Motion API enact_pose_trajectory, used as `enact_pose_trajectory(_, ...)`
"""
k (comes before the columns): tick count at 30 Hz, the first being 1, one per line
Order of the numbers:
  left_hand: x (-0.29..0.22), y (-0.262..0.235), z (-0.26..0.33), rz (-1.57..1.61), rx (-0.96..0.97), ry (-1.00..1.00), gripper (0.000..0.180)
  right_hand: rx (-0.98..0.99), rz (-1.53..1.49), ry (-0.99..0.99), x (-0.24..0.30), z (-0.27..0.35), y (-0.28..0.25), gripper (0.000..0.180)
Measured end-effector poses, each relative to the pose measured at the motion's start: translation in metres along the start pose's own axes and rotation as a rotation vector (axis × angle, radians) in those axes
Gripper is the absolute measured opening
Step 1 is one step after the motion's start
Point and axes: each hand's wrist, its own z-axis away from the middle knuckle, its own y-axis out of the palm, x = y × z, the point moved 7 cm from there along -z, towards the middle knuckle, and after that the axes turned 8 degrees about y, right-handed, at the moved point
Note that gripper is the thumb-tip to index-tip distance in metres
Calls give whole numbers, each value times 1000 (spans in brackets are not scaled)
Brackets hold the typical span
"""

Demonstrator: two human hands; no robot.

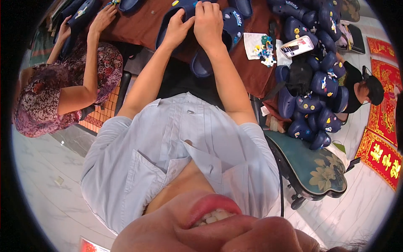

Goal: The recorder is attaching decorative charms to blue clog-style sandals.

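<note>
Both hands, left hand (177,29) and right hand (208,23), are pinching the clog (233,29) closed-fingered, so it risks sliding toward the charms (264,49) and scattering them.

Navy clog heap (312,88) crowding the right, phone (297,46) and charms (264,50) beside, bare tablecloth (142,23) left.

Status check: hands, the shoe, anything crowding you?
Left hand and right hand both gripping the dark navy foam clog on the brown table. Small colourful shoe charms lie right of it. Co-worker's hand works apart, far left.
</note>
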Motion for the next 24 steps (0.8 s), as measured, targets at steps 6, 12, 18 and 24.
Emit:
enact_pose_trajectory(6, 3, 5, 5, 63, 14, 74, 33, 368, 155, 88, -4, -4, 12, 22)
enact_pose_trajectory(12, -5, -1, 9, -16, -28, 171, 33, 53, 29, 21, 2, 1, 0, 16)
enact_pose_trajectory(18, -10, 1, 11, -80, -7, 132, 35, 90, -76, 83, -13, 8, 8, 15)
enact_pose_trajectory(24, 0, 23, 7, -169, 35, 128, 29, 162, -132, 123, -38, 17, 15, 17)
